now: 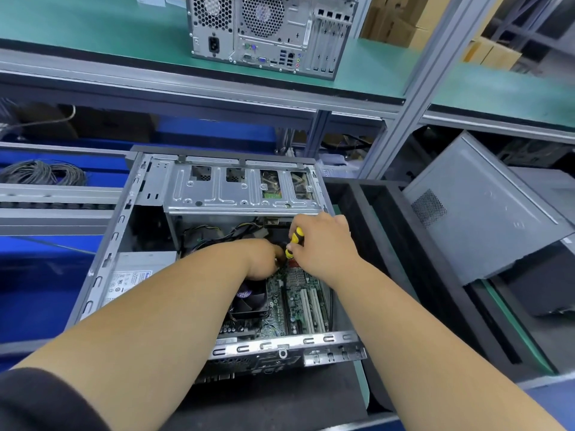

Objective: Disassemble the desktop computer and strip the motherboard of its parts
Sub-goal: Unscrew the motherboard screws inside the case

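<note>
An open desktop case (102,269) lies on its side in front of me, with the green motherboard (295,303) showing inside. My right hand (323,244) grips a yellow-and-black screwdriver (295,239) upright over the board's far end. My left hand (264,259) reaches in beside the tool's lower end, its fingertips hidden near the tip. A black CPU fan (252,298) sits just below my left wrist. Black cables (217,233) bunch under the silver drive cage (242,188). The power supply (137,272) fills the case's left side.
A second computer tower (270,29) stands on the green upper shelf. A grey case panel (479,209) leans at the right beside a black foam tray (392,237). Coiled grey cable (40,172) lies at the left on blue bins.
</note>
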